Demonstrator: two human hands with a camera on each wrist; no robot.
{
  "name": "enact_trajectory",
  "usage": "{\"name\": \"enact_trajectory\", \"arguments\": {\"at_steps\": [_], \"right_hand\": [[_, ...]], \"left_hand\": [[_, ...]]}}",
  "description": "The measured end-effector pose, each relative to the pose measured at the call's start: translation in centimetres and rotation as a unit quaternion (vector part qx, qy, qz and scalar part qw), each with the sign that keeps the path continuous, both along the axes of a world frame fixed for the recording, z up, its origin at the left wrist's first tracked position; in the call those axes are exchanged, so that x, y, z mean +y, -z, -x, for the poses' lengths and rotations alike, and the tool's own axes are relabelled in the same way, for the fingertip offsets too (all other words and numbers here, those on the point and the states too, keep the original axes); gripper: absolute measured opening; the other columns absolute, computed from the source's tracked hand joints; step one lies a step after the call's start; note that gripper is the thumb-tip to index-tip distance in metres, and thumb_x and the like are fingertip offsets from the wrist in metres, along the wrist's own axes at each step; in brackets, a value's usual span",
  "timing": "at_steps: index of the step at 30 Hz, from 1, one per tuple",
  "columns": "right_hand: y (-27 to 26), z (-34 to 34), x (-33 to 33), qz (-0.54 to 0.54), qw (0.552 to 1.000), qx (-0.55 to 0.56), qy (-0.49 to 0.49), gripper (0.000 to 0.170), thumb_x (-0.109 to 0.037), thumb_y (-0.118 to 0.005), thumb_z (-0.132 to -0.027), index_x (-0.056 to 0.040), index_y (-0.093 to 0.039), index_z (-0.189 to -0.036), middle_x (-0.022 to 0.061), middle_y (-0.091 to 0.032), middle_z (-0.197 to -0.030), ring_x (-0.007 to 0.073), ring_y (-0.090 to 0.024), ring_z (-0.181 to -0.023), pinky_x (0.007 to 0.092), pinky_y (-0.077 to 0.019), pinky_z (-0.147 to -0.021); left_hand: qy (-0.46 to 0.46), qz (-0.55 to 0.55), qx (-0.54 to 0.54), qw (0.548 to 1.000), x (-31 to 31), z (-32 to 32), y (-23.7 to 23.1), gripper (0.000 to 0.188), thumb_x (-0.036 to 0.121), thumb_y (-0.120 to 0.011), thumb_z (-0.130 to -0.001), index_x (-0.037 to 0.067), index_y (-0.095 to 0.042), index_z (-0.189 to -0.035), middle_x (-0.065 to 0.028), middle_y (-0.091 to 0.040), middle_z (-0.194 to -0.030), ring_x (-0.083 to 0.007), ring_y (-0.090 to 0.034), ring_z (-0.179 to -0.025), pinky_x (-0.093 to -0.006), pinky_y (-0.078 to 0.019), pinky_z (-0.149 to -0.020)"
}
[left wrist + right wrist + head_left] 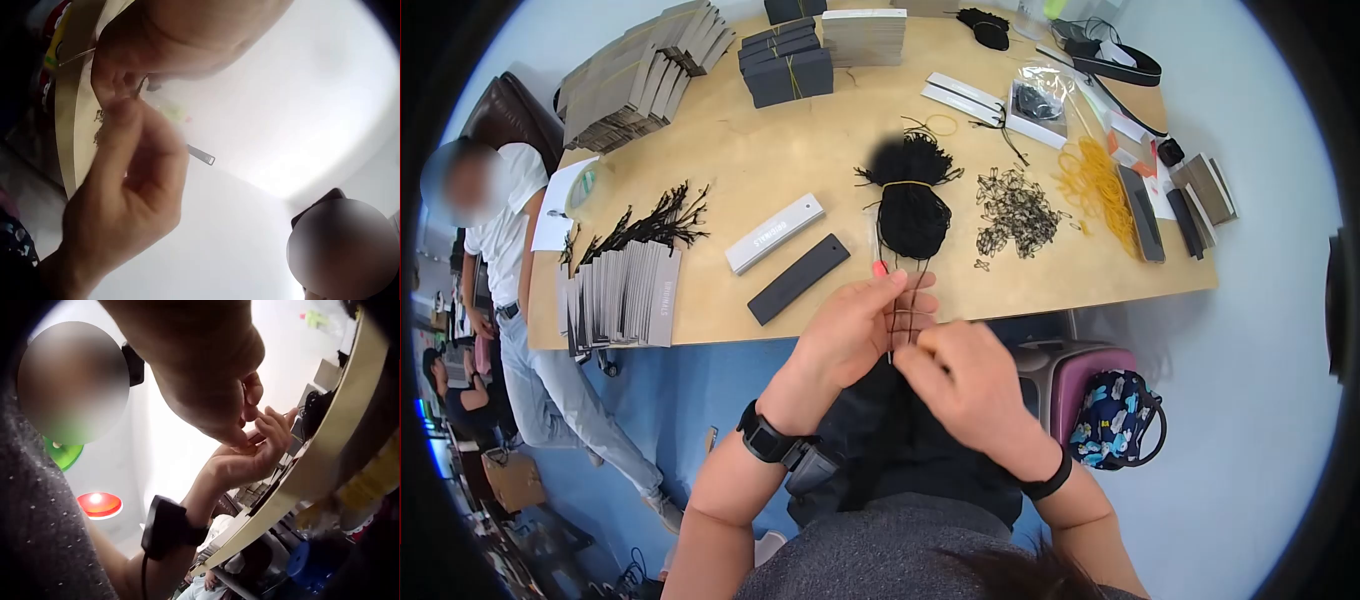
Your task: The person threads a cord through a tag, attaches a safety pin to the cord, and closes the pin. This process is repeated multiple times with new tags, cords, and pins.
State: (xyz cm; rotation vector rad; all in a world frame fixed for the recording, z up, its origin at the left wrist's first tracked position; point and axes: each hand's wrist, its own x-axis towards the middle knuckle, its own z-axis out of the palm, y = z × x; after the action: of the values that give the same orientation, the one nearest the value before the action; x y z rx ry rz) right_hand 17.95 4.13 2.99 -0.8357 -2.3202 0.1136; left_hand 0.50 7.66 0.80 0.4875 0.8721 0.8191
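A black cord bundle [913, 222], tied with a yellow band, lies near the table's front edge. Thin black cords [914, 290] run from it across the fingers of my left hand [855, 325], whose palm faces up and whose thumb holds them. A small red piece [880, 268] shows by that thumb. Close beside it, my right hand [965, 380] pinches the cords near the left fingers. In the left wrist view, my right hand [128, 194] meets my left hand [156, 50] at a short cord. The right wrist view shows my right hand [212, 394] over my left hand [253, 456], fingertips partly hidden.
On the table [700, 310] are a white box [775, 234], a dark box [799, 279], a row of grey cards [625, 295], small metal clips [1015, 215] and yellow bands [1095, 190]. A seated person [510, 220] is at left; a patterned bag [1112, 420] is at right.
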Motion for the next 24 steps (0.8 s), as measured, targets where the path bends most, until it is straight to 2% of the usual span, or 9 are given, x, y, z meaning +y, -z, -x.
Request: {"name": "enact_trajectory", "arguments": {"at_steps": [1, 2, 4, 7, 9, 11, 13, 17, 24], "right_hand": [[-0.1, -0.2, -0.8, 0.018, 1.000, -0.017, -0.015, 0.019, -0.007, -0.067, -0.076, -0.0032, -0.063, -0.094, 0.0063, -0.053, -0.091, 0.0208, -0.057, -0.078, 0.0332, -0.0434, -0.063], [0.1, -0.2, -1.5, 0.043, 0.998, -0.009, -0.035, 0.019, -0.008, -0.067, -0.076, -0.0028, -0.063, -0.094, 0.0066, -0.054, -0.094, 0.0205, -0.058, -0.078, 0.0327, -0.0432, -0.063], [0.4, 0.0, -2.7, 0.078, 0.995, 0.005, -0.063, 0.022, -0.007, -0.067, -0.076, -0.0032, -0.063, -0.097, 0.0073, -0.057, -0.099, 0.0205, -0.059, -0.080, 0.0319, -0.0452, -0.063], [2.1, 0.0, -4.1, 0.118, 0.989, 0.034, -0.083, 0.023, -0.007, -0.070, -0.078, -0.0056, -0.064, -0.100, 0.0080, -0.063, -0.099, 0.0228, -0.063, -0.077, 0.0325, -0.0493, -0.064], [2.9, 0.1, -4.5, 0.147, 0.984, 0.051, -0.082, 0.025, -0.007, -0.068, -0.081, -0.0056, -0.061, -0.104, 0.0095, -0.060, -0.097, 0.0245, -0.063, -0.082, 0.0341, -0.0515, -0.068], [3.3, 0.2, -4.6, 0.234, 0.964, 0.110, -0.060, 0.021, -0.010, -0.071, -0.085, -0.0062, -0.062, -0.104, 0.0093, -0.062, -0.091, 0.0270, -0.064, -0.079, 0.0353, -0.0522, -0.066], [1.4, -0.4, -3.8, 0.288, 0.948, 0.134, -0.009, 0.020, -0.012, -0.074, -0.086, -0.0060, -0.063, -0.101, 0.0091, -0.063, -0.088, 0.0283, -0.064, -0.075, 0.0362, -0.0525, -0.065], [0.1, -2.2, -0.9, 0.195, 0.963, 0.172, 0.068, 0.020, -0.005, -0.074, -0.084, -0.0044, -0.066, -0.102, 0.0109, -0.064, -0.090, 0.0288, -0.065, -0.075, 0.0368, -0.0526, -0.065], [-0.5, -2.4, 1.0, 0.215, 0.967, 0.132, 0.045, 0.019, -0.009, -0.074, -0.085, -0.0083, -0.067, -0.103, 0.0087, -0.060, -0.090, 0.0269, -0.064, -0.074, 0.0365, -0.0521, -0.063]], "left_hand": [[-0.010, 0.008, -0.026, 1.000, 0.2, -0.1, 0.0, 0.044, 0.034, -0.049, -0.106, 0.000, -0.059, -0.131, -0.0001, -0.064, -0.096, -0.0112, -0.061, -0.086, -0.0279, -0.0503, -0.082], [-0.032, 0.030, -0.035, 0.998, 0.1, -0.3, -0.3, 0.040, 0.029, -0.051, -0.106, -0.002, -0.059, -0.131, 0.0021, -0.060, -0.089, -0.0082, -0.052, -0.074, -0.0250, -0.0464, -0.071], [-0.035, 0.033, -0.055, 0.997, 0.1, 0.2, 0.4, 0.038, 0.026, -0.053, -0.105, -0.003, -0.058, -0.130, 0.0023, -0.059, -0.087, -0.0074, -0.050, -0.071, -0.0241, -0.0434, -0.067], [-0.043, 0.034, -0.067, 0.996, -0.5, 0.4, 0.2, 0.035, 0.020, -0.055, -0.104, -0.005, -0.058, -0.128, 0.0022, -0.058, -0.084, -0.0062, -0.046, -0.067, -0.0227, -0.0387, -0.062], [-0.047, 0.032, -0.060, 0.997, -1.1, 0.3, 0.1, 0.034, 0.018, -0.055, -0.104, -0.006, -0.058, -0.127, 0.0019, -0.058, -0.083, -0.0058, -0.045, -0.066, -0.0222, -0.0369, -0.060], [-0.059, -0.007, -0.003, 0.998, -1.7, 0.3, 0.1, 0.032, 0.019, -0.057, -0.103, -0.006, -0.062, -0.123, 0.0012, -0.058, -0.080, -0.0053, -0.043, -0.064, -0.0214, -0.0350, -0.059], [-0.058, -0.025, 0.030, 0.998, -2.5, 0.2, 0.1, 0.031, 0.020, -0.058, -0.103, -0.006, -0.064, -0.119, 0.0009, -0.058, -0.079, -0.0051, -0.042, -0.064, -0.0210, -0.0344, -0.058], [-0.060, -0.073, 0.107, 0.990, -3.7, -0.3, -0.5, 0.028, 0.018, -0.058, -0.103, -0.006, -0.070, -0.109, -0.0001, -0.058, -0.074, -0.0042, -0.042, -0.062, -0.0202, -0.0333, -0.057], [-0.048, -0.084, 0.106, 0.990, -4.9, -0.3, -1.0, 0.024, 0.017, -0.063, -0.100, -0.004, -0.072, -0.106, 0.0003, -0.061, -0.073, -0.0032, -0.044, -0.063, -0.0190, -0.0327, -0.056]]}}
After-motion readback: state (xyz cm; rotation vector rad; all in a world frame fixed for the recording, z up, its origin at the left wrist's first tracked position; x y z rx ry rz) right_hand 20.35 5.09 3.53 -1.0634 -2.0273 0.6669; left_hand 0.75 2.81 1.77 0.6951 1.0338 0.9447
